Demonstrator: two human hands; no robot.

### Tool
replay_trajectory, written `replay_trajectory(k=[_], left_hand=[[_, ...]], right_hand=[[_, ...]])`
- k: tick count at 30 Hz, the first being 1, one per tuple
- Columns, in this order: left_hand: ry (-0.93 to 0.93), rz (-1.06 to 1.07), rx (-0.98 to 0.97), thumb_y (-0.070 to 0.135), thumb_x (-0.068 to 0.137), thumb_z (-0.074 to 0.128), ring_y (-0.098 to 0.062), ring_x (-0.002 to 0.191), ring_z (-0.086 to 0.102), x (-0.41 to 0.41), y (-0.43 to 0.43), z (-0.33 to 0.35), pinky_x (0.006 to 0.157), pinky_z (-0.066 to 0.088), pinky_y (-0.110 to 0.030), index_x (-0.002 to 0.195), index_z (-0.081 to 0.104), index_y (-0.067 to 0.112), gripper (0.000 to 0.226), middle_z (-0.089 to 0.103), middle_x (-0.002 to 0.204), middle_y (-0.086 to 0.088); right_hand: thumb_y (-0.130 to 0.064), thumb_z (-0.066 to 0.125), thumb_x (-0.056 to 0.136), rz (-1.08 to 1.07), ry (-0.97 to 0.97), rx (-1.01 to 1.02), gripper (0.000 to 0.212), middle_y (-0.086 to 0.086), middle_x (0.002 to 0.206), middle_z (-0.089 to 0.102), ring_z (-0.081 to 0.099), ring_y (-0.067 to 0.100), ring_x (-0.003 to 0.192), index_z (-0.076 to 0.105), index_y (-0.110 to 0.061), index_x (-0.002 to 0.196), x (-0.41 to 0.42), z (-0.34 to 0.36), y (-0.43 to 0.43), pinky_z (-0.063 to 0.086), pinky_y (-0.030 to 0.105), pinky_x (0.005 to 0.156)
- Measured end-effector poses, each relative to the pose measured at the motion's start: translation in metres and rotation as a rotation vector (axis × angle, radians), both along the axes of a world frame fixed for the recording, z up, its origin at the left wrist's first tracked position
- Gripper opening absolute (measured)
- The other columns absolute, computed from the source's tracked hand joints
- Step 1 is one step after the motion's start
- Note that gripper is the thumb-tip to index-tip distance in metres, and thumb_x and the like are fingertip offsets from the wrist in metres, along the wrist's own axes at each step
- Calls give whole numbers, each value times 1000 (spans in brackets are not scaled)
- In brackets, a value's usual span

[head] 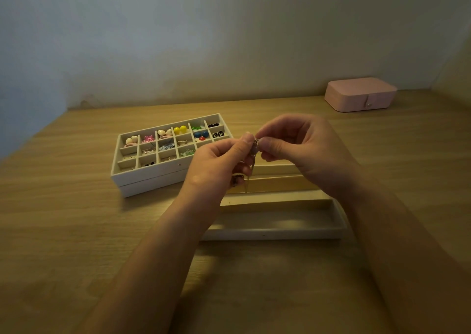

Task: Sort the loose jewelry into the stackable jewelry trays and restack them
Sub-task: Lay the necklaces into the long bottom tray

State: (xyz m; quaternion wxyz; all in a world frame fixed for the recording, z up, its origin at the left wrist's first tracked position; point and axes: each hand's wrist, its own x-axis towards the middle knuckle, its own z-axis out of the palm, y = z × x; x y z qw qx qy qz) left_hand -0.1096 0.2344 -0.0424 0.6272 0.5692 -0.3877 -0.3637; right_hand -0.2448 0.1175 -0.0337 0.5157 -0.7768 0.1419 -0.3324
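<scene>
The wooden counter [76,231] is seen nearest, crossed by two bare forearms. Left of the left hand [216,160], a divided tray [142,178] filled with coloured earrings is stacked on a second tray. A small jewelry piece [255,146] with a hanging chain is pinched between the fingertips of the left hand and the right hand [305,150], above a long-slotted tray [280,233] lying beneath both. Beyond the right hand, a closed pink case [360,94] is set by the wall.

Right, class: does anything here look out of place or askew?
The earring tray sits slightly askew on the lower tray; their front corners are not flush. The left hand and right hand pinch a chain.
</scene>
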Motion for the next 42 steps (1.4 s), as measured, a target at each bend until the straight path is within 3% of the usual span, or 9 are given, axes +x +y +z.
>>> replay_trajectory(k=[6, 10, 14, 18, 20, 24, 30, 38, 42], left_hand=[[74, -32, 78, 44, 100, 48, -15, 58, 50, -2, -1, 4, 66, 36, -36, 60, 57, 21, 47, 54, 61, 0], [-22, -39, 106, 57, 91, 52, -18, 60, 41, 0, -1, 3, 71, 31, -40, 49, 48, 25, 53, 46, 57, 1], [-36, -49, 157, 55, 80, 56, -18, 61, 43, 2, -1, 2, 75, 39, -40, 55, 50, 24, 40, 46, 62, 1], [-432, 128, -39, 55, 80, 57, -8, 61, 48, 2, -2, -8, 61, 43, -23, 70, 61, 16, 41, 52, 64, 6], [-475, 161, -164, 47, 85, 66, -3, 70, 58, 0, -1, -6, 63, 48, -19, 87, 66, 17, 30, 61, 74, 12], [-339, 62, -216, 32, 83, 71, -10, 95, 70, -6, 1, -1, 77, 59, -27, 112, 69, 20, 32, 74, 101, 4], [-164, 55, -172, 30, 78, 73, -15, 84, 71, -3, 4, -1, 70, 57, -26, 97, 73, 20, 21, 76, 87, 1], [57, -64, -160, 25, 81, 73, -17, 91, 67, 6, 3, 2, 92, 49, -40, 86, 74, 28, 7, 72, 91, -2], [42, -45, -186, 17, 78, 69, -20, 87, 68, 7, 1, 0, 88, 51, -40, 81, 69, 24, 7, 71, 87, -4]], right_hand=[[-9, 63, 97, 7, 25, 63, 8, -1, 79, 68, 61, 15, 71, 69, -14, 98, -3, 2, -3, 54, 27, 64], [-13, 63, 97, 6, 8, 198, 11, -6, 73, 58, 50, 12, 67, 69, -19, 88, -5, 3, -6, 48, 30, 62], [-19, 64, 86, 19, -63, 308, 5, -2, 75, 61, 57, 15, 72, 68, -16, 85, -4, 3, -7, 51, 30, 64], [-19, 70, 92, 38, -100, 287, 5, 3, 83, 67, 62, 19, 77, 71, -14, 91, -7, 3, -7, 55, 32, 69], [-23, 71, 86, 36, -96, 266, 14, 6, 85, 68, 64, 22, 81, 72, -13, 95, -7, 4, -4, 57, 32, 71], [-21, 69, 85, 34, -79, 203, 19, 10, 97, 73, 71, 29, 97, 74, -11, 101, -6, 2, 0, 62, 39, 80], [-21, 69, 83, 24, -99, 176, 21, 1, 91, 75, 72, 21, 90, 72, -14, 102, -4, 6, 4, 60, 31, 76], [-18, 62, 92, 24, -7, 79, 17, -9, 89, 74, 72, 15, 92, 71, -19, 106, -8, 10, 4, 59, 25, 77], [-8, 58, 99, -45, 35, 35, 17, -5, 87, 73, 72, 15, 88, 71, -19, 100, -7, 10, 4, 59, 24, 74]])
